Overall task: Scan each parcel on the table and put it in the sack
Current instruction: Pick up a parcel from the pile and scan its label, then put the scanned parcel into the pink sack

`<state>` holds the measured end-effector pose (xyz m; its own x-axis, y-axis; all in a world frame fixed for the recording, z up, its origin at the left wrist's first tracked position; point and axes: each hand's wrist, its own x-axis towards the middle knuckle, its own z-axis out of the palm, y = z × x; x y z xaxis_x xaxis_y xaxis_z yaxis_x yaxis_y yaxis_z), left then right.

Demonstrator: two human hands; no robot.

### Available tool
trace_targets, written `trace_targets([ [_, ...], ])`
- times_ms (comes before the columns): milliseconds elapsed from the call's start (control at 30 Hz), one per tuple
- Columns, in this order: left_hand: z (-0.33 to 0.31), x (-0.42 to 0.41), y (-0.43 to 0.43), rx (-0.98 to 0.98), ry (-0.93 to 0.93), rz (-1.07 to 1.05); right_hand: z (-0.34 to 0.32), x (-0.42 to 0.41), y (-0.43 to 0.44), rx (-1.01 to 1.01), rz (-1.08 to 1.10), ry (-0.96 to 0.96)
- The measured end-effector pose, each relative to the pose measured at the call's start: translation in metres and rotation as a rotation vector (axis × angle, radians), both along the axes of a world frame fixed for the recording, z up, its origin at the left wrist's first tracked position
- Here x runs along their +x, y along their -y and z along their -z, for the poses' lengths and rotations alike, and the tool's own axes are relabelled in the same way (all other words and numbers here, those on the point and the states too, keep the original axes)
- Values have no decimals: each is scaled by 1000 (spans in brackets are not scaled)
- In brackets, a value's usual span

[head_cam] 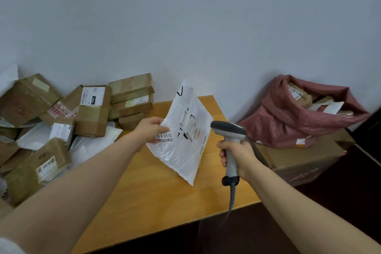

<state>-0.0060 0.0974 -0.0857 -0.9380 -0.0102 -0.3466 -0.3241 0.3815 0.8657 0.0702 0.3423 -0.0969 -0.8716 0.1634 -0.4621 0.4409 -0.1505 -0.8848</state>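
Grey wall point(185, 16) backs a wooden table point(156, 192); parcels point(92, 109) heap at nine o'clock, pink sack point(278, 121) at three. Left hand point(150, 130) pinches a white mailer point(185, 146); right hand point(237, 154) grips the scanner point(228, 130).

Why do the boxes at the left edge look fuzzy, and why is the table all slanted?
Head view: the wide-angle lens bends and tilts the table; boxes near the left edge smear, and the scanner cable blurs lower down; the light is soft and even.
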Motion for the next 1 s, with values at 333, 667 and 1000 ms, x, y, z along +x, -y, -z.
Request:
trace_targets([
  [333,-15,-61,-146,147,-89,217,12,8,-119,-68,521,106],
  [667,-16,-100,-350,354,62,196,31,4,-287,-215,688,51],
  [1000,-4,-126,-592,636,353,106,17,1,-481,-220,737,-41],
])
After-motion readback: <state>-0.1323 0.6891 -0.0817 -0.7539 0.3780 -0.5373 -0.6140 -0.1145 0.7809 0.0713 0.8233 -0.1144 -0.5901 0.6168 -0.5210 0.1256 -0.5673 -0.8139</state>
